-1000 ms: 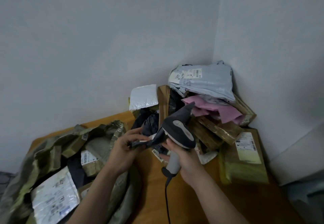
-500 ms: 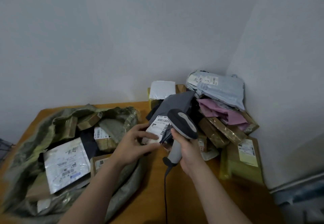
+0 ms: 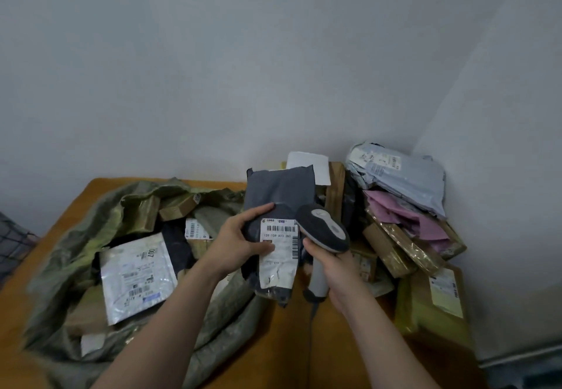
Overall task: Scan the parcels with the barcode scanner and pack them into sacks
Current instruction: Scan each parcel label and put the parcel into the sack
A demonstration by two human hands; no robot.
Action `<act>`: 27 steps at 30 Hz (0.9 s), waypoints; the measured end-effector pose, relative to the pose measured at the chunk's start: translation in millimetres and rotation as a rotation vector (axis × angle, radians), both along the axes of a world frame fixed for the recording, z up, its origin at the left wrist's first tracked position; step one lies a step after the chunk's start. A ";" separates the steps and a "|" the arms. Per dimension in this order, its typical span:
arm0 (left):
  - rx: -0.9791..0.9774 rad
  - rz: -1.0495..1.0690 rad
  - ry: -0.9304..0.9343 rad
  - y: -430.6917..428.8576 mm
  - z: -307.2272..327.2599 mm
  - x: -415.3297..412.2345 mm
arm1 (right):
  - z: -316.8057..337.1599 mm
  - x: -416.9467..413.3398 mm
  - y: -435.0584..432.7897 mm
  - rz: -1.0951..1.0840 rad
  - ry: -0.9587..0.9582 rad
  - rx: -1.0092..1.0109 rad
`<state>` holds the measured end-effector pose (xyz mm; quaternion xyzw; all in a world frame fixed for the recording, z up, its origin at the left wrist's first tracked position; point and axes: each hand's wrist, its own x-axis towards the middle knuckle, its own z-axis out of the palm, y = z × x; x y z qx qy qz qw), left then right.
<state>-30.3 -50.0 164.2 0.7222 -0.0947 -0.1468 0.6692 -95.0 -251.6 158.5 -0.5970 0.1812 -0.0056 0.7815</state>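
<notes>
Forearms reach in from bottom edge. Left hand point(image 3: 240, 244) grips grey mailer parcel point(image 3: 279, 189) by left edge, thumb pressed on corner of white label point(image 3: 279, 238). Right hand point(image 3: 333, 270) wraps round grip of barcode scanner point(image 3: 324, 230); scanner head just beside label's right edge. Parcel held upright above table point(image 3: 289, 346), between open sack point(image 3: 76, 236) on left, part filled, and parcel pile point(image 3: 398, 206) in far right corner. Judgement: mailer light, soft, floppy, film likely slippery. Best hold: edge pinch beside label, keeping barcode flat and bars uncovered.
</notes>
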 end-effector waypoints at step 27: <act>0.547 0.339 -0.372 48.1 -21.4 21.6 | 12.5 -5.5 56.6 0.299 0.067 -0.137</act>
